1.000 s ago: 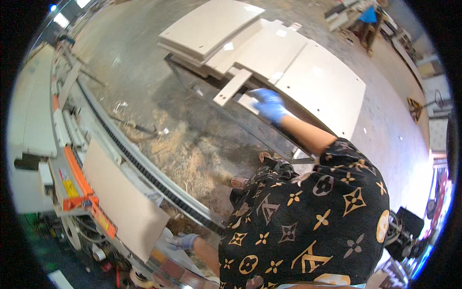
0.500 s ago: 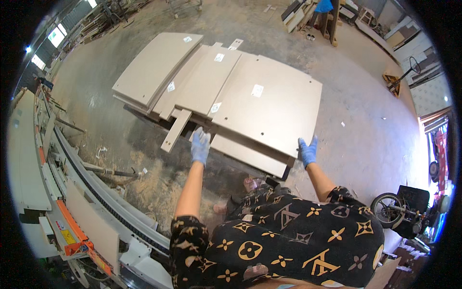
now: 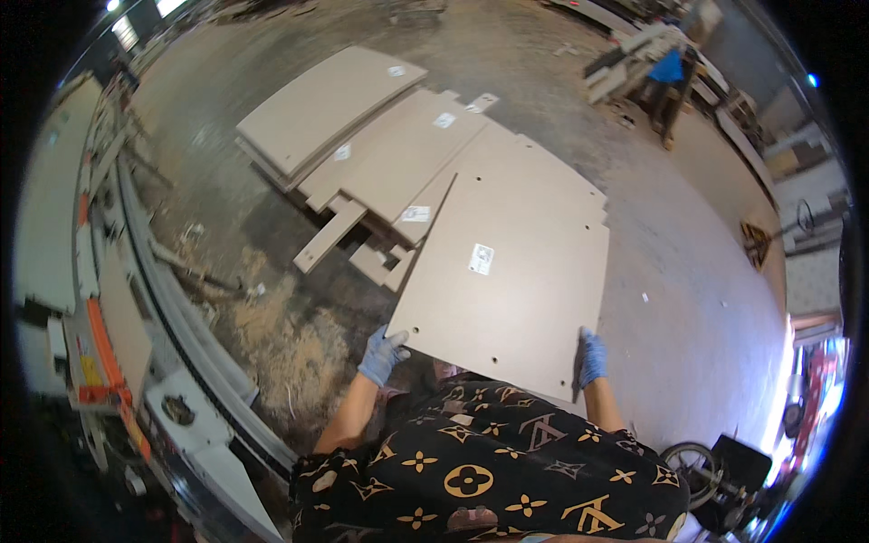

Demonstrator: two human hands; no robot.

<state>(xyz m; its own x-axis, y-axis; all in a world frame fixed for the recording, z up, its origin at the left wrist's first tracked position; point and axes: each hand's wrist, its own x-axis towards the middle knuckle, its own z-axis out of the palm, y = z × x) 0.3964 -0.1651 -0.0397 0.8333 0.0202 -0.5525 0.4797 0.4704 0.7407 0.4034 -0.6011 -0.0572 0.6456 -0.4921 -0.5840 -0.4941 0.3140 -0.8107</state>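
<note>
Both blue-gloved hands clamp the near edge of a large, flat beige fibreboard panel: the left hand (image 3: 381, 355) at its left corner, the right hand (image 3: 592, 357) at its right. The panel (image 3: 507, 290) hangs over the stack of similar boards (image 3: 380, 145) on the dusty concrete floor (image 3: 688, 271). Best kept level, grips wide, corners clear of the narrow loose strip (image 3: 328, 237).

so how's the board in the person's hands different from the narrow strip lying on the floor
The held board is a wide panel; the narrow strip is a slim offcut. The held board is gripped at its near corners by the left hand and right hand, both in blue gloves; the narrow strip lies untouched beside the stacked panels. The held board bears a white label; the strip shows none. Both are pale tan sheet material.
</note>
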